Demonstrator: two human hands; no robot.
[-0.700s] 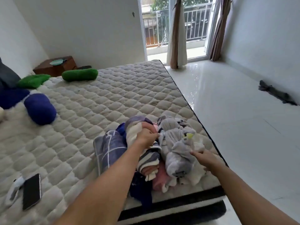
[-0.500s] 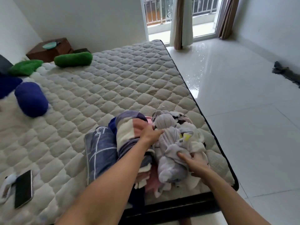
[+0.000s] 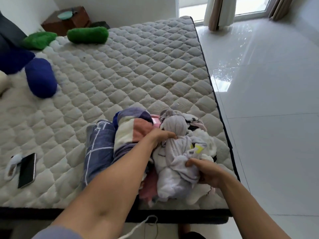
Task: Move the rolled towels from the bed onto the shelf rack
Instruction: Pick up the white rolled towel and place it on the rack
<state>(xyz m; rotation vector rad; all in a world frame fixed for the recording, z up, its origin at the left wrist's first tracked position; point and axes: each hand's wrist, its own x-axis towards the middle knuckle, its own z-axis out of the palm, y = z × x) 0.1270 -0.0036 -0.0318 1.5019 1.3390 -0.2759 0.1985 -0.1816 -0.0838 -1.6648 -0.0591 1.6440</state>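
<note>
Several rolled towels lie in a heap at the near right corner of the quilted mattress point(image 3: 131, 69). A pale grey towel roll point(image 3: 174, 152) lies on top of the heap, between both hands. My left hand point(image 3: 159, 136) presses on its far end, fingers curled into the cloth. My right hand point(image 3: 207, 173) grips its near end, thumb on top. Left of it lie a striped multicoloured roll point(image 3: 131, 131) and a blue checked roll point(image 3: 98, 150). Pink cloth point(image 3: 148, 188) shows underneath. No shelf rack is in view.
A black phone point(image 3: 26, 169) lies near the mattress's front left edge. Blue pillows point(image 3: 40, 77) and green pillows point(image 3: 88, 35) sit at the far left, a brown bedside table point(image 3: 67, 19) behind them. White tiled floor point(image 3: 269, 100) runs along the right, curtains at the window.
The view has tilted down and closer to the heap. My right hand went from reaching toward the grey roll to gripping its near end; my left hand slid from the striped roll onto the grey one.
</note>
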